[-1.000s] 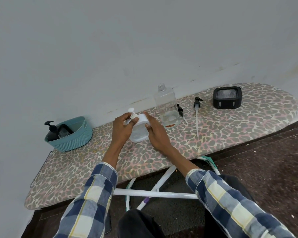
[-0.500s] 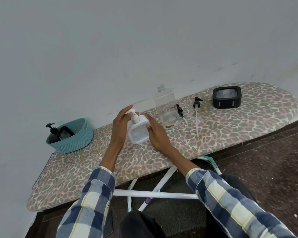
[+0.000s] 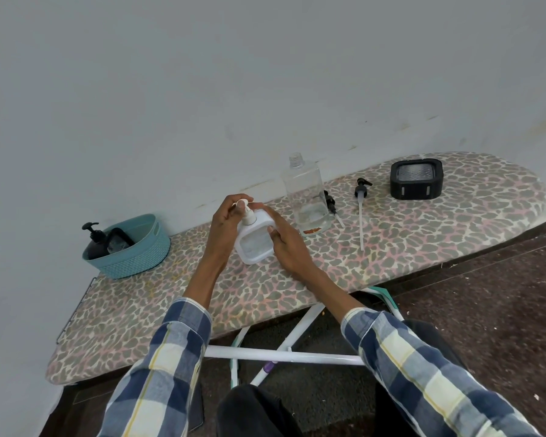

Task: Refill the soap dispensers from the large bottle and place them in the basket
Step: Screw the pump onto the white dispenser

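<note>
White dispenser: it was stood on the ironing board, tilted slightly, between the two hands near the middle of the board; its pump head was seated on top.
Left hand: it was curled around the pump head, with fingertips closed on the nozzle and collar.
Right hand: it was wrapped against the right side of the white dispenser, the thumb pressed on the front face and the fingers laid over the top shoulder.
Large bottle: a clear square bottle was stood upright just right of the hands, uncapped, with only a little liquid seen at the bottom.
Loose pump: a black pump with a long pale tube was laid flat on the board, right of the large bottle and apart from it.
Second black pump: it was partly hidden behind the large bottle, touching or nearly touching it; which could not be told.
Basket: a teal basket was set at the left end of the board, near the wall, well apart from the hands.
Dark dispenser: it was seen inside the basket, leaning, with a black pump on top.
Black tray: a square black item was placed at the far right of the board.
</note>
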`<state>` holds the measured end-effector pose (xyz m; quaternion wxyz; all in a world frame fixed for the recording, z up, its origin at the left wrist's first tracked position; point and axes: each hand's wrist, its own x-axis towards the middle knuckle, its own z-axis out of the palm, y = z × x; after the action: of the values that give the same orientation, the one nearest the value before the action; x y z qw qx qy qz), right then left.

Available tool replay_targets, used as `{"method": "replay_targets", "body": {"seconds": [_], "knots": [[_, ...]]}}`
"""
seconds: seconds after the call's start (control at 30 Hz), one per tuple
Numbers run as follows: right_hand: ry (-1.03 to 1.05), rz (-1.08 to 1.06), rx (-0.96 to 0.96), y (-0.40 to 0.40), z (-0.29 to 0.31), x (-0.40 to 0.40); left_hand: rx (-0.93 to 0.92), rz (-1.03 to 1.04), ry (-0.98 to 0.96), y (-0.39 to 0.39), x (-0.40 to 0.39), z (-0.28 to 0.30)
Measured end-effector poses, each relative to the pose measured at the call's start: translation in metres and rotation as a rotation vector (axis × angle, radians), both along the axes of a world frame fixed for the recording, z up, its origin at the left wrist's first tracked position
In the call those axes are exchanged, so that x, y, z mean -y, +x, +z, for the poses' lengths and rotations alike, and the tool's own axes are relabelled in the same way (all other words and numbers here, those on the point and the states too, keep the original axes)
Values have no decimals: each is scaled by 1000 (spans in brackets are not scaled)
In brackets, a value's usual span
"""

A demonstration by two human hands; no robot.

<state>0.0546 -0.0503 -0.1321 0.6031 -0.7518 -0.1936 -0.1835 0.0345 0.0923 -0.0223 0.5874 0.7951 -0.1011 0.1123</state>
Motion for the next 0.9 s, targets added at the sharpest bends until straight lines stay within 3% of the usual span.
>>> {"method": "replay_targets", "body": {"seconds": [0.27, 0.6, 0.9], "knots": [[88, 9, -104, -12, 9, 5, 4, 35, -35, 2, 2, -10], [46, -86, -209, -33, 27, -7, -19, 371, 8, -19, -33, -40], [-56, -71, -215, -40, 27, -49, -105, 230, 42, -44, -52, -53]]}}
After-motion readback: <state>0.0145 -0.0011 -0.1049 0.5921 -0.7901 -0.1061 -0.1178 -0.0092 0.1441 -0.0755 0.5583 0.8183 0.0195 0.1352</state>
